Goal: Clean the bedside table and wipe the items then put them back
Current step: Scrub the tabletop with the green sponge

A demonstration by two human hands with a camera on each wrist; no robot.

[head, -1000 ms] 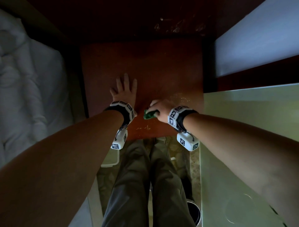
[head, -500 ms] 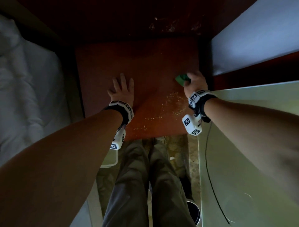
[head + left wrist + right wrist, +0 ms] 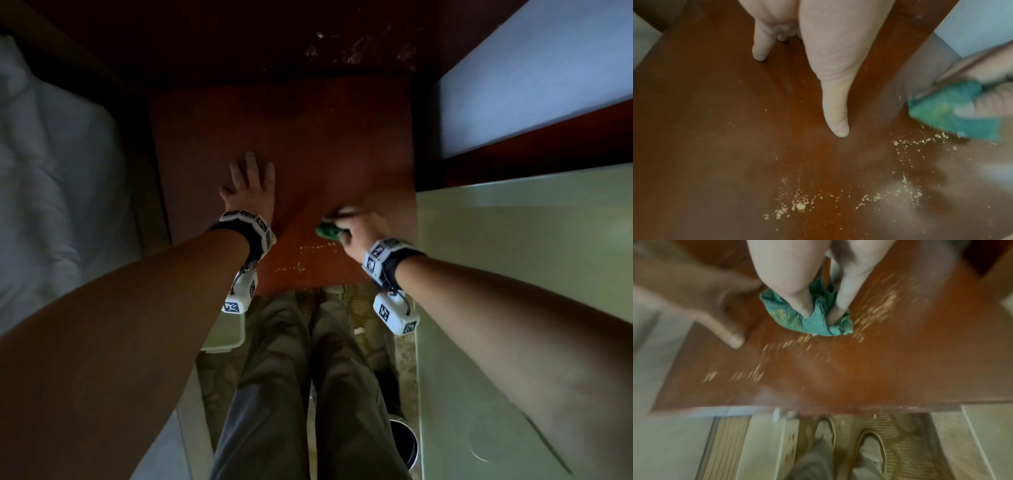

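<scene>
On the table [image 3: 308, 130], near the front edge, right of centre: right hand [image 3: 356, 228] bunched round a green cloth [image 3: 328, 232] – fingers curled over it, pressing it onto the wood. Cloth pokes out on the thumb side of the fist, toward the left hand; the rest is hidden under the palm in the head view. Right wrist view shows it better: cloth [image 3: 807, 318] crumpled under thumb and fingertips, flat on the surface, frame motion-blurred.

Left hand [image 3: 248, 188] flat on the table, fingers straight and spread, holding nothing – sits left of centre, near the cloth but not touching it. Left wrist view confirms fingertips [image 3: 838, 128] down on the wood, cloth [image 3: 947, 110] off to the right of them.

Crumbs [image 3: 797, 206]: pale specks scattered on the wood between cloth and front edge, some right at the cloth's lower edge, more in a line closer to the table's front.

Around: white bedding [image 3: 51, 188] left of the table, pale green surface [image 3: 513, 274] right of it, person's trousers [image 3: 291, 394] and shoes below the front edge
</scene>
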